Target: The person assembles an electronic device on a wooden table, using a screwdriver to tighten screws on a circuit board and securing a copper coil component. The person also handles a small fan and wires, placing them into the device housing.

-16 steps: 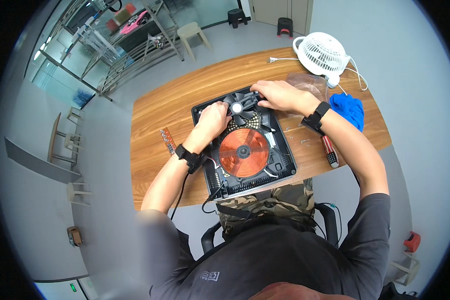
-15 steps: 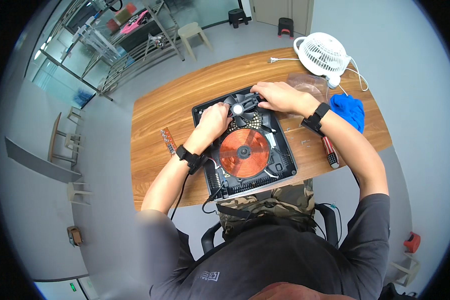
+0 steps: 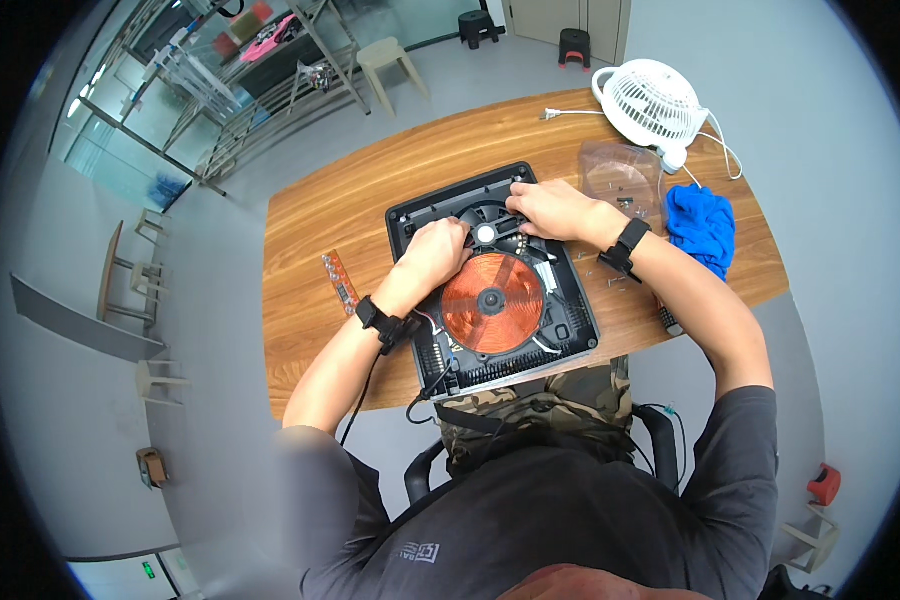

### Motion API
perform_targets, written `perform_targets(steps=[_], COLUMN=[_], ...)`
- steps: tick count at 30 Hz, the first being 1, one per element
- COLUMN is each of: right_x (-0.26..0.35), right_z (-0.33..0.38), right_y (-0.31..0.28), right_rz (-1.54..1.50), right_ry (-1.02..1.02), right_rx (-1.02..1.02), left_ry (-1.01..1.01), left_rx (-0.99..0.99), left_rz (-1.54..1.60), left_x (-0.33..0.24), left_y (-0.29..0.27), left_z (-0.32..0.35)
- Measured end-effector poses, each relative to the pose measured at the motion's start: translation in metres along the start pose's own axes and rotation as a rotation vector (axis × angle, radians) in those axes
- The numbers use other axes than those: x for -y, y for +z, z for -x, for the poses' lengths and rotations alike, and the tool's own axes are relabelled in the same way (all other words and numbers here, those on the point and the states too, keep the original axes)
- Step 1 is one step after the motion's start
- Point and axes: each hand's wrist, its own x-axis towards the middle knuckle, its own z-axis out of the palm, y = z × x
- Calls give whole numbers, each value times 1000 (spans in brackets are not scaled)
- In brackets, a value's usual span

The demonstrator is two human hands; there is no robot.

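Fingers (image 3: 459,231) of left hand (image 3: 434,253) and right hand (image 3: 555,209) grip black fan (image 3: 485,234); shirt (image 3: 560,495) bears lettering (image 3: 420,552).

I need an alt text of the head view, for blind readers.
A person's left hand and right hand hold a black fan at an open black appliance with a copper-coloured coil. On the wooden table, an orange board lies left; a white fan and blue cloth, right.

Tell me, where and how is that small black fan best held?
I'd take the black fan by its outer edge, at opposite left and right sides, reaching in from above. Its blades spread around the centre, so they look like a poorer hold. It sits over the black casing, leaving its upper face open. The left hand and right hand are at those sides.
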Motion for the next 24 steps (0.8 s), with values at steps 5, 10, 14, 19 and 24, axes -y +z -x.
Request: perform_targets(steps=[5, 10, 14, 19, 24], right_x=[-6, -14, -21, -26, -36], right_z=[3, 5, 6, 16, 18], right_y=[5, 6, 7, 2, 13], right_rz=[-81, -183, -283, -322, -344], right_ry=[73, 77, 93, 144, 59], right_rx=[7, 14, -8, -22, -94], left_ry=[-1, -7, -23, -33, -20], left_rx=[17, 44, 85, 61, 64], left_rz=[8, 21, 57, 95, 55], left_x=[0, 7, 12, 16, 11], left_y=[-4, -3, -4, 1, -3], left_z=[-1, -1, -5, -3, -2])
